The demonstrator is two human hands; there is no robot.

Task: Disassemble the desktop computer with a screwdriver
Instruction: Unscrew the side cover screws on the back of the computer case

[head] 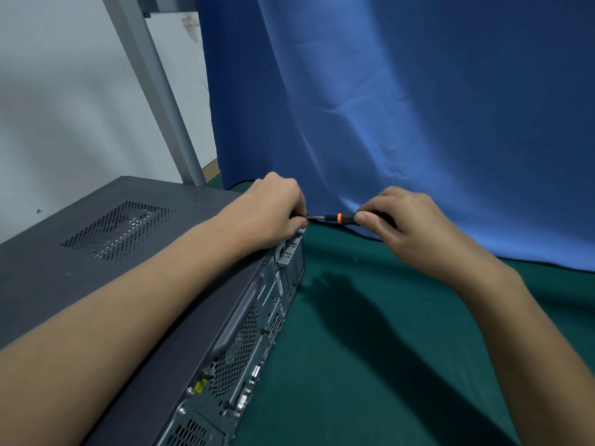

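Screwdriver (pixel 335 217) level at top rear corner of desktop computer case (pixel 119 231), handle clenched in right hand (pixel 396 220), shaft tip pinched by left hand (pixel 273 210) on that corner; case flat on green cloth (pixel 322 252), likely heavy, rigid steel, safest held by lid edges.

I see the desktop computer (pixel 96 268) lying flat on the left part of the table (pixel 370 365), its rear panel (pixel 251 333) facing right toward the bare table surface. My left hand (pixel 273 210) sits on the case's far right corner, with the forearm across the top. The right hand (pixel 396 220) is to its right, above the table. The screwdriver (pixel 335 217) lies level between them, handle in the right hand, tip under the left fingers. A backdrop cloth (pixel 418 107) hangs behind the table, and a post (pixel 161 91) and wall (pixel 64 107) stand behind the case.
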